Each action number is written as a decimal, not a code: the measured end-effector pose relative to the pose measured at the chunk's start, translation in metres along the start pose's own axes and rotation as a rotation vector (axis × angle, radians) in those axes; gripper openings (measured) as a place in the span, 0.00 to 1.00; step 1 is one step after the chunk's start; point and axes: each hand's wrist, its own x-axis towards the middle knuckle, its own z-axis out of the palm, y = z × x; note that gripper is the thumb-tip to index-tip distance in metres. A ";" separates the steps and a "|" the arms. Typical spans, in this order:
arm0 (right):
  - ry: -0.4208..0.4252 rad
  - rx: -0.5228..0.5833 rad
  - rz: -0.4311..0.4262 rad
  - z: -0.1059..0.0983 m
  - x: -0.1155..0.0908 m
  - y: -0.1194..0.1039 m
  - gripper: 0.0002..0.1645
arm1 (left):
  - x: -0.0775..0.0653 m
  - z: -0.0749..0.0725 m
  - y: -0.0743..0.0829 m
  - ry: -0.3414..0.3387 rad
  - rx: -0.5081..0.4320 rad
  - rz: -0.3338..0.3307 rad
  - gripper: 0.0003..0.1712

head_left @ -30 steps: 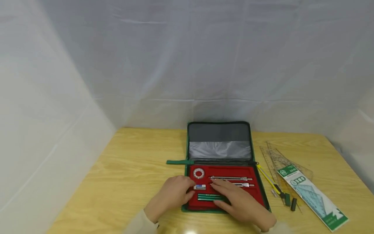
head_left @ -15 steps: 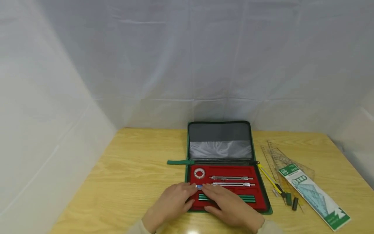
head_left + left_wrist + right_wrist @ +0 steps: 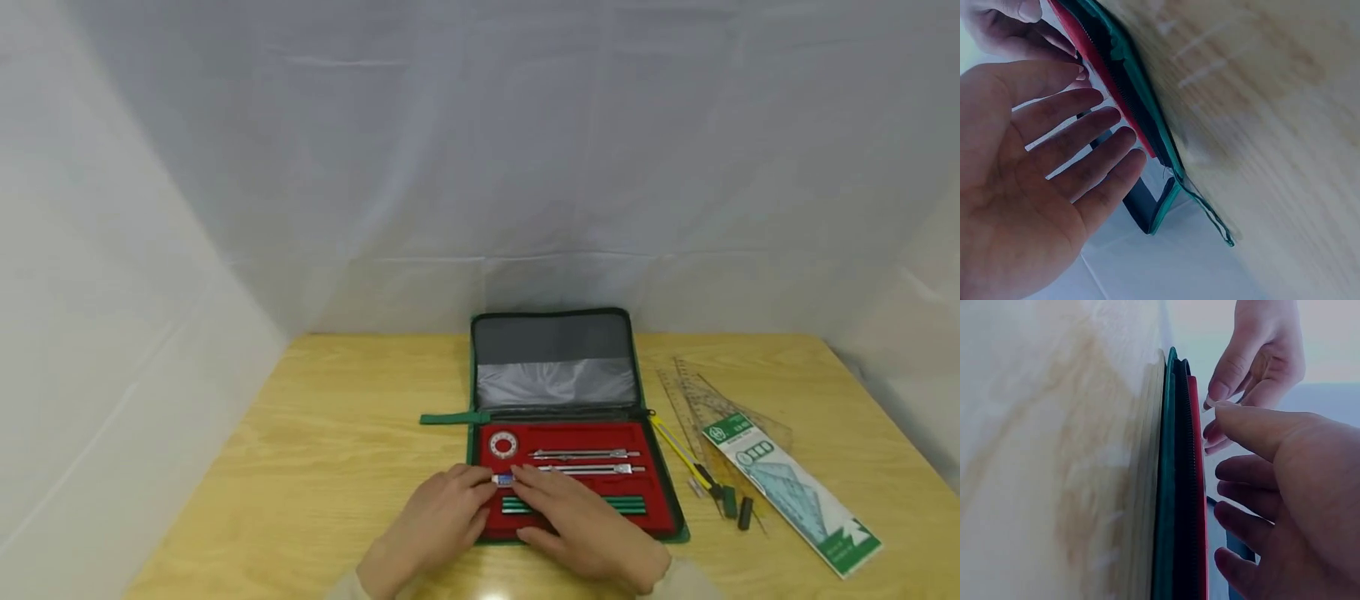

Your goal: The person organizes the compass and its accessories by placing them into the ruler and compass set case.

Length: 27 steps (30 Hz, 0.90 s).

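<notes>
A small white-and-blue eraser (image 3: pixel 503 480) lies in the red tray (image 3: pixel 581 437) of an open zip case. My left hand (image 3: pixel 442 517) has its fingertips at the eraser's left end; those fingers are nearly straight in the left wrist view. At the other end are the fingertips of my right hand (image 3: pixel 573 517), relaxed and lightly bent. Green pencils (image 3: pixel 626 506) lie partly under the right hand. Behind them are a metal compass (image 3: pixel 607 470), its left end by the right fingertips, and a second metal drawing instrument (image 3: pixel 592 454). A white ring (image 3: pixel 503 444) sits at the tray's back left.
The case lid (image 3: pixel 555 337) stands raised at the back, with a green strap (image 3: pixel 450 418) out to the left. To the right lie a yellow utility knife (image 3: pixel 678 446), clear set squares (image 3: pixel 738 408), a printed ruler packet (image 3: pixel 795 492) and small dark blocks (image 3: pixel 745 513).
My right hand has moved left from over the compasses and pencils to the eraser's right end, uncovering more of the pencils. The left hand stays at the eraser. The head view has shifted slightly.
</notes>
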 end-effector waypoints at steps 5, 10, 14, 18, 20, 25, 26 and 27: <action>-0.008 -0.007 0.015 0.000 0.000 0.002 0.35 | 0.004 0.001 0.000 0.013 0.013 0.002 0.13; 0.012 -0.002 0.018 -0.002 -0.004 0.006 0.35 | 0.010 0.004 0.000 0.053 -0.008 -0.003 0.11; 0.036 -0.004 0.038 -0.006 -0.013 0.014 0.35 | 0.017 0.006 0.002 0.076 -0.021 -0.005 0.10; 0.059 -0.016 0.086 -0.011 -0.027 0.025 0.35 | 0.027 0.007 0.006 0.072 -0.035 0.034 0.12; 0.076 -0.013 0.111 -0.014 -0.035 0.031 0.34 | 0.032 0.007 0.008 0.075 -0.039 0.062 0.13; 0.131 -0.001 0.147 -0.020 -0.050 0.045 0.33 | 0.042 0.007 0.014 0.071 -0.029 0.102 0.15; 0.143 -0.004 0.153 -0.021 -0.053 0.048 0.33 | 0.044 0.007 0.015 0.069 -0.030 0.111 0.15; 0.155 -0.009 0.162 -0.023 -0.056 0.051 0.33 | 0.045 0.007 0.016 0.064 -0.032 0.119 0.15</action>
